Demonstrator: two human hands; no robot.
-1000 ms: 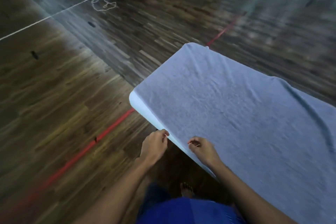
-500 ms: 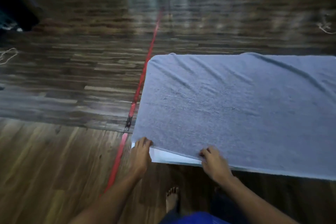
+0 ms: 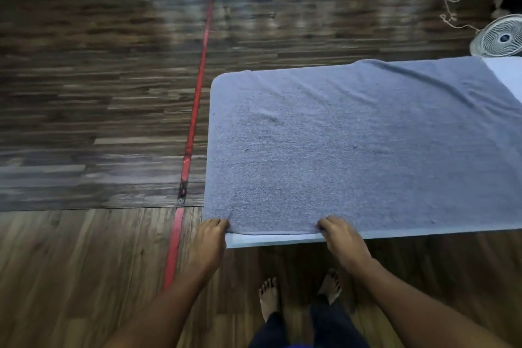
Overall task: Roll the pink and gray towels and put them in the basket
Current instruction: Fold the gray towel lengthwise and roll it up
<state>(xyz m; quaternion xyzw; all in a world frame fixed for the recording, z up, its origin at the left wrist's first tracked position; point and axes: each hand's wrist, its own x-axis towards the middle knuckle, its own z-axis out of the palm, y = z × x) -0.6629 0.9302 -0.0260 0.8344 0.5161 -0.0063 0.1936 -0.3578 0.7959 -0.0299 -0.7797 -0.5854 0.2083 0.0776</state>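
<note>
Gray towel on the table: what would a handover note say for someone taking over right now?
Left hand grips the gray towel at its near-left corner.
Right hand grips the same near edge, further right.
Towel lies flat and spread on the white table.
Done: nothing rolled yet.
Left: roll it, roll the pink towel, put both in the basket; pink towel and basket are out of view.

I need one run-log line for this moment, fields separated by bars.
gray towel: flat on table | left hand: grips near edge | right hand: grips near edge | basket: not in view
</note>
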